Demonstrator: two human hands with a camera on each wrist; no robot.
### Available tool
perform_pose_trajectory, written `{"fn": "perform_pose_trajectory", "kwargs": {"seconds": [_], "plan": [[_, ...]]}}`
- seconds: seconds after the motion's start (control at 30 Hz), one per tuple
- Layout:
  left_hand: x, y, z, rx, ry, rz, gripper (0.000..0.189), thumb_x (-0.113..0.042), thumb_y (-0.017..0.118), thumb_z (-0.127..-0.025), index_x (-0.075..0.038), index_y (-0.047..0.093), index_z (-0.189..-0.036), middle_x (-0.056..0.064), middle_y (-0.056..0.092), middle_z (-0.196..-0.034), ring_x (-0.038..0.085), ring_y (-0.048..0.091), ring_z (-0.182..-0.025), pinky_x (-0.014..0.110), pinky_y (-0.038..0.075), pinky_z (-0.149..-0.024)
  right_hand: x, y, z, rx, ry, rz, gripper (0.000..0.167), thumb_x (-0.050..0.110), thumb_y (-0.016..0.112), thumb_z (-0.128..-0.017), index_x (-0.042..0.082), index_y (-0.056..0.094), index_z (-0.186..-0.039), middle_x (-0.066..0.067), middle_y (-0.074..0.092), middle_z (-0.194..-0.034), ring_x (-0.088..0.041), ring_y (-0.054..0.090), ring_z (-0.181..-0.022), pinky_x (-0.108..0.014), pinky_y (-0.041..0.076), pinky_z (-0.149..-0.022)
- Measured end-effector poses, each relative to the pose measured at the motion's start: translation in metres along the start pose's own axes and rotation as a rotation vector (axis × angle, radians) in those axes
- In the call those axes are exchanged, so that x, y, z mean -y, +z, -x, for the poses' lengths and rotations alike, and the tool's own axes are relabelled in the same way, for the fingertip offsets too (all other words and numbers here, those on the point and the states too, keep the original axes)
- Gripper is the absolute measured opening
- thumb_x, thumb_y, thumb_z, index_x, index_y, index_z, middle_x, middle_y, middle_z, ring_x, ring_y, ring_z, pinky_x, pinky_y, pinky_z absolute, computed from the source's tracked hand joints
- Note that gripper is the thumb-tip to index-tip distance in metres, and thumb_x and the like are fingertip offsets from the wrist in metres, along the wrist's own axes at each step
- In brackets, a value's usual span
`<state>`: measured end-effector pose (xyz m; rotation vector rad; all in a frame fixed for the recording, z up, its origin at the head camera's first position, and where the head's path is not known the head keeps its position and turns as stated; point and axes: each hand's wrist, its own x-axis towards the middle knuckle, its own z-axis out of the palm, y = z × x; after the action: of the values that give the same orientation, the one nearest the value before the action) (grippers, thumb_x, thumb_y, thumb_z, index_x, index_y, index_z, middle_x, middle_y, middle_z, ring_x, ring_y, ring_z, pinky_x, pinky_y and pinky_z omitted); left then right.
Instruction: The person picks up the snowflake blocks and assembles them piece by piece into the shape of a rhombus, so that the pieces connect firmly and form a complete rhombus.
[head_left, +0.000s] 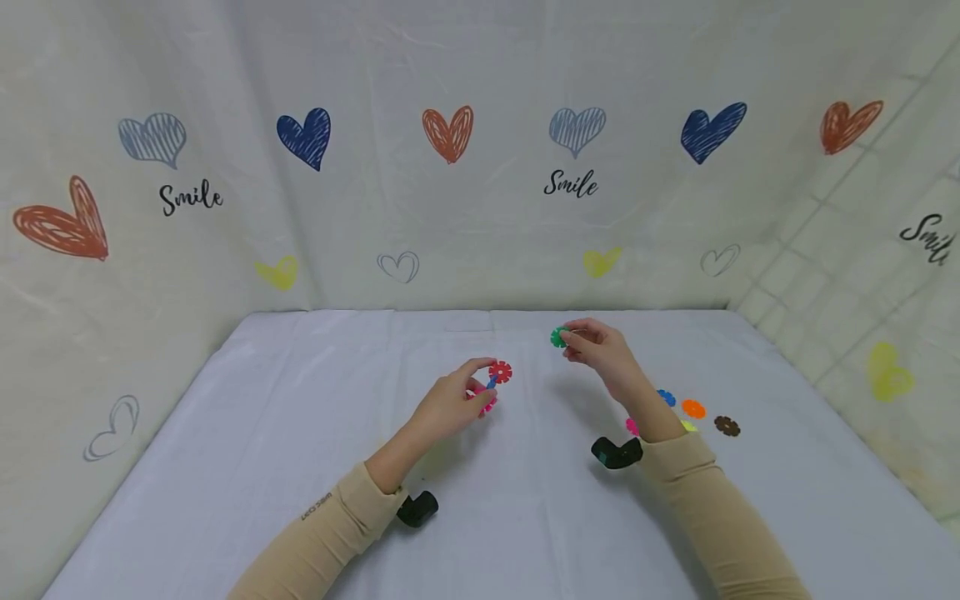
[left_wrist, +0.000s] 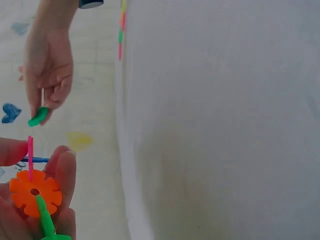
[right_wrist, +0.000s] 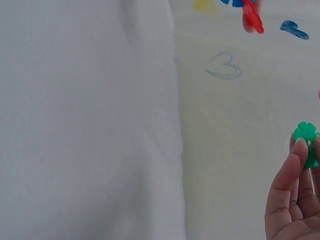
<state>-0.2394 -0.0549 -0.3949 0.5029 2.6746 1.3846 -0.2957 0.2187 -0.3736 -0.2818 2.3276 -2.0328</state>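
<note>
My left hand grips a small cluster of joined plastic snowflake discs above the table. A red disc stands at its top, with a blue disc edge-on beneath and a pink disc lower down. The left wrist view also shows an orange disc in the cluster with a green disc slotted to it; the fingers hide part of it. To the right and slightly farther back, my right hand pinches a green snowflake disc between thumb and fingers, apart from the cluster.
Loose discs lie on the white-covered table near the right forearm: blue, orange, brown, yellow and pink, some partly hidden by the arm. A heart-printed curtain hangs behind. Dark cameras jut from both wrists.
</note>
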Motion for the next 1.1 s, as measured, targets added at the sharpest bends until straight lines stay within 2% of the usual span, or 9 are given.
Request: {"fn": "perform_pose_trajectory", "kwargs": {"seconds": [0.23,0.47,0.73,0.9,1.1], "plan": [[-0.006,0.0,0.001,-0.029,-0.008,-0.078,0.054,-0.02,0.067,-0.099,-0.02,0.05,-0.15,0.005,0.069,-0.107,0.015,0.06,-0.07,0.032,0.051,-0.065,-0.006,0.025,-0.006,0.059,0.015,-0.014,0.033,0.017,0.065,-0.103,-0.007,0.061,-0.125,-0.001,0.068,-0.102,-0.02,0.067,-0.092,-0.026,0.056,-0.088],[-0.008,0.0,0.003,-0.056,-0.011,-0.132,0.049,-0.024,0.068,-0.098,-0.02,0.055,-0.145,0.0,0.065,-0.092,0.015,0.057,-0.062,0.03,0.049,-0.058,-0.01,0.039,-0.003,0.164,-0.013,0.002,0.033,0.013,0.064,-0.103,-0.009,0.062,-0.127,-0.004,0.071,-0.106,-0.018,0.069,-0.093,-0.029,0.056,-0.09],[-0.008,0.0,0.005,-0.1,0.029,-0.175,0.043,-0.031,0.07,-0.098,-0.018,0.06,-0.138,-0.003,0.063,-0.083,0.014,0.054,-0.057,0.028,0.046,-0.053,-0.013,0.043,0.0,0.263,-0.069,0.048,0.03,0.009,0.063,-0.102,-0.01,0.063,-0.126,-0.008,0.071,-0.106,-0.045,0.066,-0.105,-0.032,0.057,-0.09],[-0.007,0.0,0.005,-0.131,0.054,-0.204,0.041,-0.036,0.072,-0.097,-0.02,0.063,-0.133,-0.004,0.064,-0.082,0.013,0.053,-0.054,0.027,0.045,-0.051,-0.014,0.042,0.001,0.315,-0.094,0.079,0.028,0.007,0.062,-0.103,-0.009,0.063,-0.126,-0.012,0.071,-0.107,-0.043,0.067,-0.103,-0.034,0.056,-0.091],[-0.006,0.0,0.005,-0.135,0.045,-0.19,0.04,-0.038,0.074,-0.095,-0.021,0.066,-0.13,-0.004,0.064,-0.084,0.014,0.054,-0.055,0.028,0.047,-0.052,-0.017,0.04,0.002,0.348,-0.098,0.096,0.029,0.008,0.062,-0.103,-0.01,0.063,-0.127,-0.012,0.071,-0.108,-0.044,0.067,-0.103,-0.047,0.053,-0.097]]}}
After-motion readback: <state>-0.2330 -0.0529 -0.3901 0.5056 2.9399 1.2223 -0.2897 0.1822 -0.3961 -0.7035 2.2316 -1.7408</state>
